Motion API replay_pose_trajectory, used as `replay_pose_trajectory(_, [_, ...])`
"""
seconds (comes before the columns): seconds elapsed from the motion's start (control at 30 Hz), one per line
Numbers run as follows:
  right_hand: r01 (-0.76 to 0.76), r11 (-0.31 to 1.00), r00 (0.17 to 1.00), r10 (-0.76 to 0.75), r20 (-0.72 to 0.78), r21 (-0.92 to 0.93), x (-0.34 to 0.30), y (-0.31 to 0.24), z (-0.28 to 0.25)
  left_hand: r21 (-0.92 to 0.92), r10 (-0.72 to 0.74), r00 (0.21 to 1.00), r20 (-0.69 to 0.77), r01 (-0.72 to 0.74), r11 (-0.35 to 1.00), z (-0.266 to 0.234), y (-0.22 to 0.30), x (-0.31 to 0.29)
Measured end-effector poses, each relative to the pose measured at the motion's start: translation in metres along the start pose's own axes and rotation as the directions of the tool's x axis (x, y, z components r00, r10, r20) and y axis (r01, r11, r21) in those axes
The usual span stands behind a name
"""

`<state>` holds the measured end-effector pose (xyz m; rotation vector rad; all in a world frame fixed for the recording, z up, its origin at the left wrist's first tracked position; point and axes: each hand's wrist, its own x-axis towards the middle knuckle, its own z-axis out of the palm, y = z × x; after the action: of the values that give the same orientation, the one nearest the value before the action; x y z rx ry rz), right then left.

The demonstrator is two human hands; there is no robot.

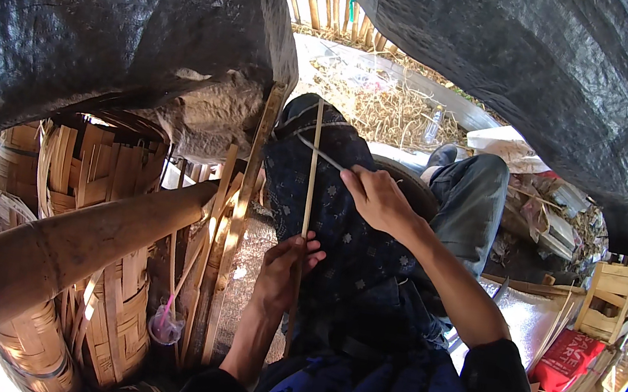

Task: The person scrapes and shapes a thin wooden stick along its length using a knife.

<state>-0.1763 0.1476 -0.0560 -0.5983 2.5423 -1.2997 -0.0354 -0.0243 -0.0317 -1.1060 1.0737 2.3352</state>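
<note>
A long, thin bamboo strip (312,172) runs upright across my lap, over a dark patterned cloth (356,242) draped on my leg. Low on the strip, my left hand (288,266) is closed round it, thumb and fingers pinching it. Higher up and to the right, my right hand (379,199) grips a knife (321,153) with a narrow, pale blade. The blade slants up to the left and crosses the strip near its upper end. My right fingers wrap over the handle and hide it.
Woven bamboo baskets (114,304) crowd the left, under a thick bamboo pole (81,252). A plastic cup (165,327) with a pink straw stands beside them. Dark tarpaulin (510,55) hangs overhead. A red bag (567,362) and a wooden crate (613,298) sit at right.
</note>
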Motion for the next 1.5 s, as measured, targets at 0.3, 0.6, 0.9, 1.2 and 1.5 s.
replay_pose_trajectory(0.3, [0.074, 0.969, 0.997, -0.073, 0.015, -0.235, -0.009, 0.011, 0.014, -0.102, -0.097, 0.995, 0.033, 0.1, 0.99, -0.007, -0.006, 0.0])
replay_pose_trajectory(0.6, [0.024, 0.951, 1.0, -0.019, 0.019, -0.309, 0.018, 0.027, 0.027, 0.052, 0.022, 0.993, -0.12, -0.016, 0.999, 0.018, -0.008, -0.017])
replay_pose_trajectory(0.9, [-0.078, 0.99, 0.997, 0.079, 0.004, -0.113, 0.045, 0.036, 0.018, 0.225, 0.03, 1.0, 0.009, -0.031, 0.974, 0.021, 0.009, -0.012])
replay_pose_trajectory(1.2, [-0.374, 0.88, 0.913, 0.404, -0.048, 0.292, 0.052, -0.005, 0.022, 0.363, 0.123, 0.992, -0.029, -0.105, 0.926, 0.026, 0.013, -0.001])
replay_pose_trajectory(1.5, [-0.361, 0.742, 0.895, 0.446, -0.015, 0.565, 0.061, -0.006, 0.008, 0.281, 0.172, 0.97, 0.174, -0.216, 0.935, 0.03, 0.011, 0.022])
